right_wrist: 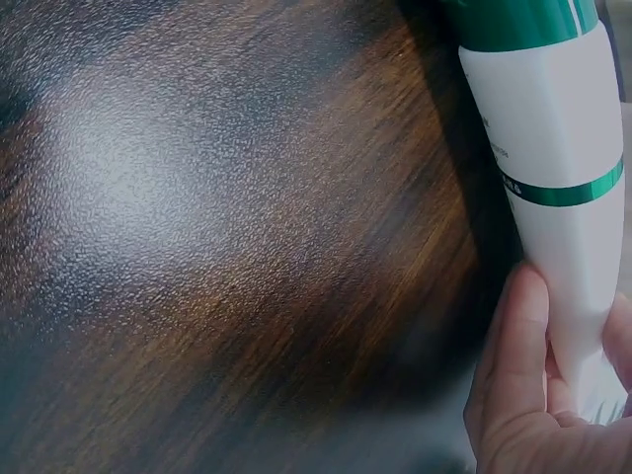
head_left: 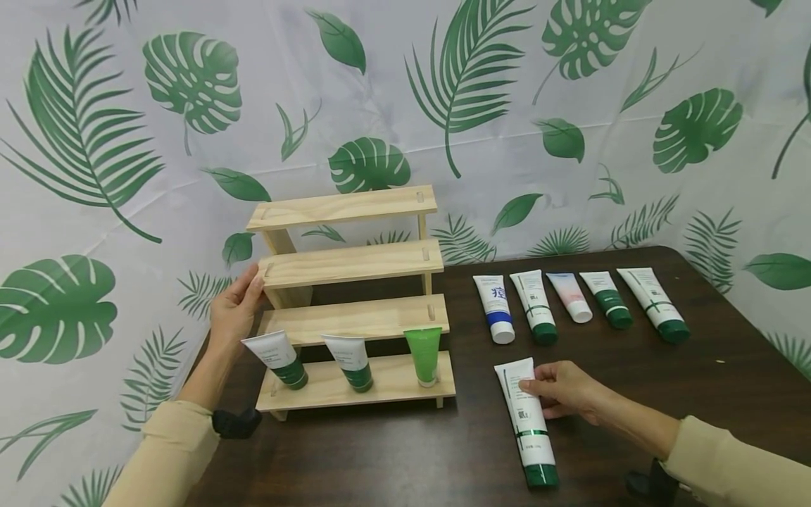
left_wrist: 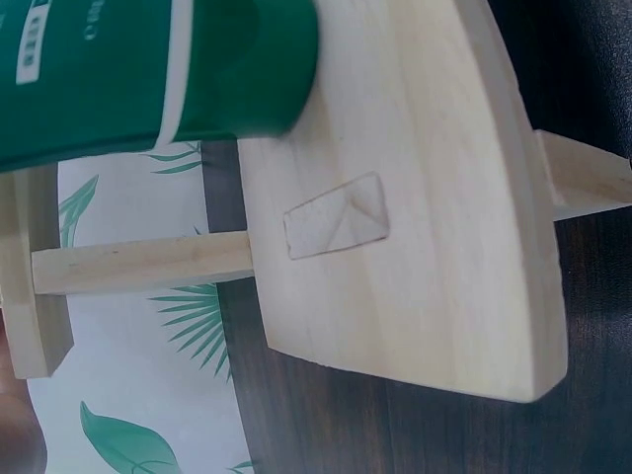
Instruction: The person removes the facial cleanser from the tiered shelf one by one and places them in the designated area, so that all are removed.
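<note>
My left hand (head_left: 234, 306) grips the left end of a shelf on the four-tier wooden display rack (head_left: 351, 266), its thumb lying along the shelf's edge. In the left wrist view, a green tube bottom (left_wrist: 247, 69) stands on the bare wooden tier (left_wrist: 415, 247). My right hand (head_left: 570, 391) pinches a long white tube with a green cap (head_left: 531, 429) by its flat upper end, thumb across its front. Its cap points toward the table's front. Close over the dark tabletop, the same white tube (right_wrist: 558, 118) appears in the right wrist view.
On the lowest tier stand two white-and-green tubes (head_left: 286, 362) and a bright green tube (head_left: 424, 355). Several more tubes lie in a row at the back right, among them a white-and-blue one (head_left: 494, 306). A leaf-patterned cloth (head_left: 393, 84) hangs behind the dark table (head_left: 355, 458).
</note>
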`<state>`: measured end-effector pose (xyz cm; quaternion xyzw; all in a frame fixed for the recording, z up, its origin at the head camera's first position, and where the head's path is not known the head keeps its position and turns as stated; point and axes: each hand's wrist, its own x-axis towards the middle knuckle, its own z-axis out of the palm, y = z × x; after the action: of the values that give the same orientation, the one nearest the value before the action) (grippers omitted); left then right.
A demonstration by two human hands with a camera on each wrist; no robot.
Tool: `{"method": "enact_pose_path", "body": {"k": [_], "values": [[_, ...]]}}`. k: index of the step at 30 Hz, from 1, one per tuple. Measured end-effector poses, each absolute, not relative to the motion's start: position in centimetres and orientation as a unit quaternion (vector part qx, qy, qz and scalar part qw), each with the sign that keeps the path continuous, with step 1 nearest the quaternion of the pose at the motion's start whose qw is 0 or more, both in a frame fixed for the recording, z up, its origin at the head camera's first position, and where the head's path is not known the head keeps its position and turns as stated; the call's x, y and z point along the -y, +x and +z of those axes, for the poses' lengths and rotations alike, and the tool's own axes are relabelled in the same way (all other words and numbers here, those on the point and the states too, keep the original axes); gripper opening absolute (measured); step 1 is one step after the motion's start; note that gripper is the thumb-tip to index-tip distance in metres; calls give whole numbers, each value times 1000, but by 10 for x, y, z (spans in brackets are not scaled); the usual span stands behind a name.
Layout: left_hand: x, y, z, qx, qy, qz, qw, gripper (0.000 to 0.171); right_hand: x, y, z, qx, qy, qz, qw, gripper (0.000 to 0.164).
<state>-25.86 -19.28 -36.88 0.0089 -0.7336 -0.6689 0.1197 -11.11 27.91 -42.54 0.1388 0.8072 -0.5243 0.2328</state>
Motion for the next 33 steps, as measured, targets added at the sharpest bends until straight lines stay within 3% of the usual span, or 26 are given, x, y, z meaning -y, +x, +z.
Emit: {"method": "enact_pose_path", "body": {"k": [25, 33], "values": [[193, -259, -369, 748, 15, -654, 111, 47, -282, -111, -430, -815, 128, -517, 226, 38], [192, -258, -368, 747, 15, -655, 110, 47, -287, -111, -429, -818, 125, -515, 223, 44]]}}
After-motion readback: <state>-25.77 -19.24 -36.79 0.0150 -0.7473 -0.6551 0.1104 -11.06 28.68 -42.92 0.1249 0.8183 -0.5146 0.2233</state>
